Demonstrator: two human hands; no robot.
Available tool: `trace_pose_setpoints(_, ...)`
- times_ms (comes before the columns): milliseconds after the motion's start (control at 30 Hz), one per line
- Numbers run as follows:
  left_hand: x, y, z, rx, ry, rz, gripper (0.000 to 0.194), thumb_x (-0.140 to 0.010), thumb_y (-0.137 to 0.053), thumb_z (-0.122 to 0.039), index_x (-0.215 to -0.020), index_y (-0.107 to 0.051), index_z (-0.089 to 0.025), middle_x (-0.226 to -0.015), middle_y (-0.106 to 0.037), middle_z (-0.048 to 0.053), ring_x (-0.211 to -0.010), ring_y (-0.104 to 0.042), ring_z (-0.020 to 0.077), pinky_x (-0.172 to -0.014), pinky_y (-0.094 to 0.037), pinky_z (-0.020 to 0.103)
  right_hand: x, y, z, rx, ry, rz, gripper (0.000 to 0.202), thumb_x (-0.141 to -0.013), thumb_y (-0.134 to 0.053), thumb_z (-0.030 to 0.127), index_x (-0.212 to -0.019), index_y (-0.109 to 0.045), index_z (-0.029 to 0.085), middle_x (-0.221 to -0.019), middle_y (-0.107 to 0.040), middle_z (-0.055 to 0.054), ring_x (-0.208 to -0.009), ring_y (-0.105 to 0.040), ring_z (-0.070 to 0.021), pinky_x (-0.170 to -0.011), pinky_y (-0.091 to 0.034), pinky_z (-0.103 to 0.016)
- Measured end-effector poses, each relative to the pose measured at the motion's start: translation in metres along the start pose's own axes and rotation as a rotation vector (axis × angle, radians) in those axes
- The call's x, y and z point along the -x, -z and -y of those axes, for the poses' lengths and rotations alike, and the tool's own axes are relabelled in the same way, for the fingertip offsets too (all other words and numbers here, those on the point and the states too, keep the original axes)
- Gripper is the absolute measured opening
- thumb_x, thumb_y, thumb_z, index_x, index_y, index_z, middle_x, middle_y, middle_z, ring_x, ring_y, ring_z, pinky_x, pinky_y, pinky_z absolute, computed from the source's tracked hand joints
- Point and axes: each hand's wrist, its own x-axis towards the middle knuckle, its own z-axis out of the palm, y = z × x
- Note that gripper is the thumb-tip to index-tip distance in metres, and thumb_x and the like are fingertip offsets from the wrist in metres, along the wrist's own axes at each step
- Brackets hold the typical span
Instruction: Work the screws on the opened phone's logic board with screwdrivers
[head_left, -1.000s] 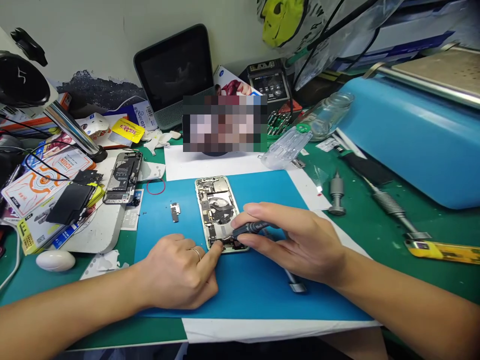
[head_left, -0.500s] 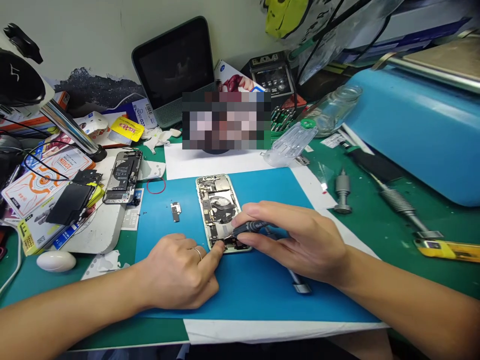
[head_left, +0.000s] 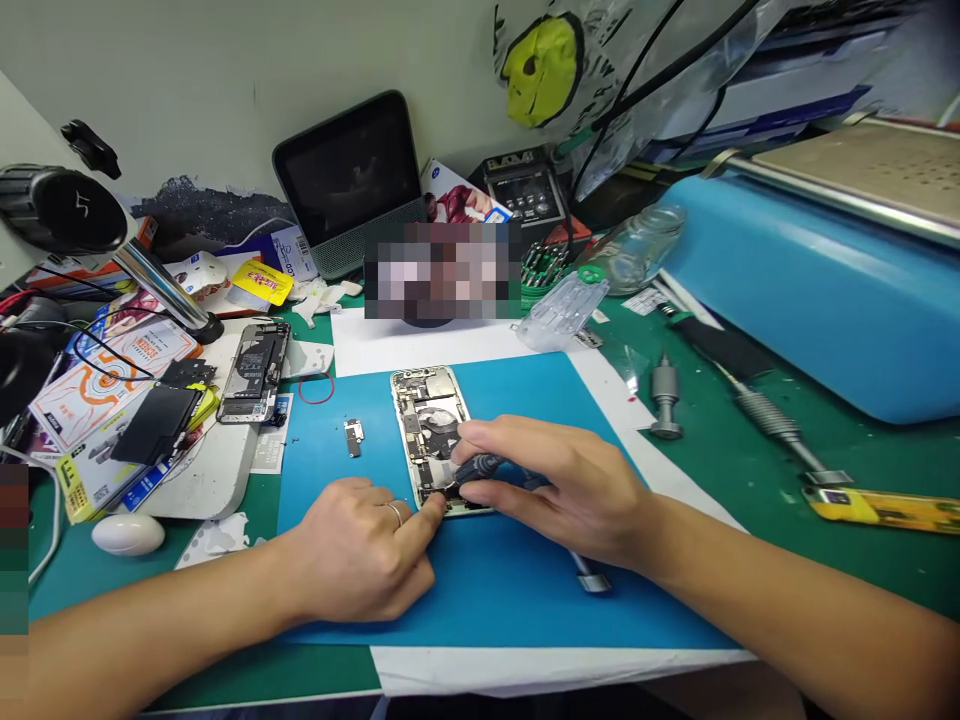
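Opened phone [head_left: 433, 430] lies back-up with its insides bare on the blue mat [head_left: 517, 590], near the middle of the surface [head_left: 750, 470], its long axis running from 6 to 12 o'clock. At its near end both hands meet. The left hand [head_left: 360, 550], a ring on one finger, rests on the mat at 7 o'clock of the phone, loosely curled, holding nothing, its forefinger tip pressed against the phone's bottom corner. The right hand [head_left: 570, 490] comes in from 4 o'clock and pinches a dark screwdriver [head_left: 480, 467] between thumb and fingers, the tip down in the phone's lower end; the exact spot under the tip is too small to tell. A metal tool end [head_left: 592, 578] lies on the mat just under the right wrist. At 9 o'clock of the phone, apart from it, a small loose part [head_left: 352, 436] sits on the mat. Farther out at 10 o'clock a second opened phone [head_left: 253, 372] lies on a white pad, with a red ring [head_left: 316, 389] just beside it. At 3 o'clock a metal weight [head_left: 665, 397] stands on the green surface, a spring-handled tool [head_left: 780, 430] beyond it. At 12 o'clock a dark tablet [head_left: 349, 185] leans against the wall.
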Motion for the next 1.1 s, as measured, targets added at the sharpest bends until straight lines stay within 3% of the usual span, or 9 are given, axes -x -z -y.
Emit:
trace_pose_setpoints(200, -0.0008, 0.0002, 0.0003, -0.013, 0.007, 0.012, 0.030, -0.092, -0.043, -0.012, -0.109, -0.067, -0.005, -0.060, -0.064, 0.001, -0.045, -0.058, 0.0173, -0.042, -0.044, 0.031, -0.0038, -0.0027, 0.0032, -0.086, -0.009, 0.036, 0.056, -0.099, -0.049, 0.004, -0.152, -0.041, 0.017, -0.111, -0.075, -0.011, -0.098, -0.074, -0.0198, -0.087, -0.064, -0.036)
trace_pose_setpoints(367, -0.0017, -0.0005, 0.0003, -0.013, 0.002, -0.008, 0.030, -0.092, -0.042, -0.011, -0.103, -0.068, -0.005, -0.058, -0.063, 0.001, -0.045, -0.058, 0.0175, -0.043, -0.042, 0.032, -0.0051, -0.0054, 0.0014, -0.086, 0.000, 0.040, 0.050, -0.102, -0.055, 0.011, -0.150, -0.042, 0.020, -0.097, -0.073, -0.006, -0.083, -0.071, -0.0181, -0.077, -0.062, -0.034)
trace_pose_setpoints(533, -0.0018, -0.0009, 0.0002, -0.012, -0.003, 0.001, 0.032, -0.095, -0.041, -0.012, -0.110, -0.068, -0.003, -0.059, -0.063, 0.000, -0.045, -0.058, 0.0178, -0.042, -0.043, 0.034, -0.0061, -0.0021, 0.0029, -0.127, -0.011, 0.059, 0.049, -0.102, -0.047, 0.007, -0.149, -0.044, 0.019, -0.108, -0.074, -0.010, -0.099, -0.072, -0.0185, -0.087, -0.062, -0.035)
trace_pose_setpoints(700, -0.0023, -0.0004, 0.0003, -0.015, 0.005, 0.013, 0.028, -0.094, -0.042, -0.013, -0.105, -0.067, -0.007, -0.058, -0.062, -0.001, -0.045, -0.058, 0.0176, -0.041, -0.043, 0.034, -0.0060, -0.0009, 0.0030, -0.079, 0.010, 0.053, 0.046, -0.103, -0.055, 0.015, -0.147, -0.046, 0.021, -0.095, -0.075, -0.006, -0.084, -0.071, -0.0174, -0.081, -0.061, -0.033)
trace_pose_setpoints(767, -0.0022, -0.0001, 0.0003, -0.012, 0.009, 0.019, 0.028, -0.094, -0.042, -0.012, -0.106, -0.067, -0.007, -0.058, -0.063, 0.000, -0.045, -0.058, 0.0174, -0.042, -0.044, 0.033, -0.0066, -0.0002, 0.0031, -0.063, 0.011, 0.045, 0.046, -0.103, -0.054, 0.017, -0.148, -0.045, 0.021, -0.101, -0.075, -0.008, -0.091, -0.072, -0.0192, -0.083, -0.061, -0.035)
trace_pose_setpoints(867, -0.0018, 0.0003, 0.0005, -0.006, 0.000, 0.017, 0.032, -0.093, -0.043, -0.012, -0.111, -0.067, -0.004, -0.059, -0.063, 0.000, -0.047, -0.059, 0.0177, -0.043, -0.044, 0.032, -0.0080, -0.0001, 0.0042, -0.096, 0.007, 0.067, 0.049, -0.101, -0.048, 0.007, -0.148, -0.046, 0.019, -0.111, -0.074, -0.011, -0.105, -0.071, -0.0201, -0.091, -0.060, -0.036)
trace_pose_setpoints(933, -0.0017, 0.0001, 0.0006, -0.001, 0.000, 0.022, 0.031, -0.092, -0.043, -0.012, -0.110, -0.067, -0.004, -0.059, -0.063, 0.000, -0.047, -0.060, 0.0184, -0.043, -0.045, 0.033, -0.0086, -0.0011, 0.0048, -0.119, 0.014, 0.069, 0.049, -0.101, -0.048, 0.005, -0.148, -0.046, 0.019, -0.105, -0.074, -0.009, -0.099, -0.071, -0.0182, -0.090, -0.060, -0.035)
trace_pose_setpoints(1000, -0.0020, -0.0003, 0.0008, 0.002, 0.007, 0.031, 0.028, -0.091, -0.043, -0.012, -0.106, -0.067, -0.006, -0.059, -0.063, 0.000, -0.046, -0.059, 0.0189, -0.042, -0.045, 0.033, -0.0087, -0.0022, 0.0049, -0.107, 0.025, 0.055, 0.047, -0.103, -0.051, 0.011, -0.148, -0.045, 0.020, -0.098, -0.074, -0.006, -0.091, -0.070, -0.0174, -0.086, -0.060, -0.034)
trace_pose_setpoints(1100, -0.0027, -0.0010, 0.0008, 0.002, 0.014, 0.024, 0.026, -0.092, -0.043, -0.011, -0.103, -0.066, -0.007, -0.059, -0.062, 0.000, -0.045, -0.058, 0.0189, -0.041, -0.044, 0.034, -0.0083, -0.0028, 0.0048, -0.094, 0.022, 0.055, 0.045, -0.104, -0.052, 0.017, -0.148, -0.044, 0.020, -0.105, -0.074, -0.009, -0.100, -0.070, -0.0192, -0.090, -0.059, -0.036)
